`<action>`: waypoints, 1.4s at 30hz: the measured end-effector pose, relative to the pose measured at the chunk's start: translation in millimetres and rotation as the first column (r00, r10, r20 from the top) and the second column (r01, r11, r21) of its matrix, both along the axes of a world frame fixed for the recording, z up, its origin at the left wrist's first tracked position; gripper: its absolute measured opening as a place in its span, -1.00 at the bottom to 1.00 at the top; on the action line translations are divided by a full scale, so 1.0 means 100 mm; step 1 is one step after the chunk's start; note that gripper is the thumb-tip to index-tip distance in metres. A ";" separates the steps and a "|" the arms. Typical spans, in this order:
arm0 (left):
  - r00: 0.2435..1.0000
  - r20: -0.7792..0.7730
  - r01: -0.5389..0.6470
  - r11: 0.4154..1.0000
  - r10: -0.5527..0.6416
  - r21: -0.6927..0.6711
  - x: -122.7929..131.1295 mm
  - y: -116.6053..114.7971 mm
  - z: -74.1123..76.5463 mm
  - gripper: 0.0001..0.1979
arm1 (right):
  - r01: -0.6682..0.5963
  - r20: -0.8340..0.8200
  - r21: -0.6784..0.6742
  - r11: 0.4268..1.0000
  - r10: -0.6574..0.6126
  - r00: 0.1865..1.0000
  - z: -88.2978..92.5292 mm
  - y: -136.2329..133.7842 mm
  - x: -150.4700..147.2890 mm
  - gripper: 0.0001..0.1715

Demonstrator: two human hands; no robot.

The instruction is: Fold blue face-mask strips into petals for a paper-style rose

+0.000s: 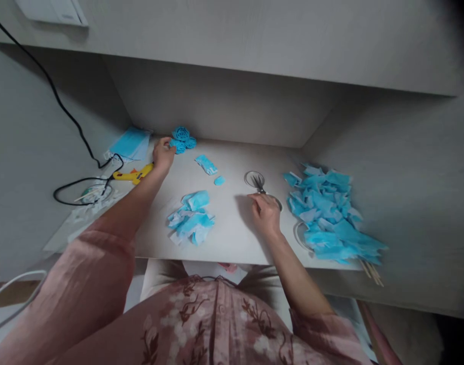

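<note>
My left hand (164, 153) reaches to the far left of the desk, its bent fingers gripping the edge of a blue rolled rosette (178, 146). Two more blue rosettes (181, 133) cluster against it. My right hand (265, 214) is closed loosely over the handle end of the scissors (259, 184), whose dark blades point away from me across a thin ring (246, 178). The exact grip under the palm is hidden. Between my hands lie a blue folded strip (206, 165) and a small blue scrap (219, 180).
A heap of cut blue-and-white pieces (323, 203) covers the right side, with thin sticks (372, 272) beneath. A smaller pile (192, 218) lies near the front. Flat blue masks (131, 143) and a yellow glue gun (135, 174) with a black cord (57, 94) are left. A shelf overhangs the back.
</note>
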State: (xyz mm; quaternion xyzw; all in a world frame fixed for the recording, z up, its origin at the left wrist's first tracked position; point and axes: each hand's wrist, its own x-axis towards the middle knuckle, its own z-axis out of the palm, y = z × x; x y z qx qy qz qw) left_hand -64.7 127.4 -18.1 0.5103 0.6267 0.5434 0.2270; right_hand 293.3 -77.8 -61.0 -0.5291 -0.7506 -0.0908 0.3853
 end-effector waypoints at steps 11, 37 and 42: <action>0.986 -0.105 0.141 0.979 -0.127 0.146 -0.13 0.97 0.21 -0.45 | -0.037 -0.022 -0.022 0.999 0.037 0.999 0.02 -0.06 0.00 -0.65; 0.620 0.486 0.725 0.686 -0.616 -0.055 0.80 -1.17 0.77 -0.66 | -0.277 -0.152 -0.102 0.956 0.260 0.954 0.60 0.07 -0.44 -0.55; 0.648 0.382 0.726 0.686 -0.659 -0.048 0.75 -1.41 0.82 -0.70 | -0.518 -0.337 -0.272 0.811 0.424 0.840 0.62 0.31 -0.63 -0.62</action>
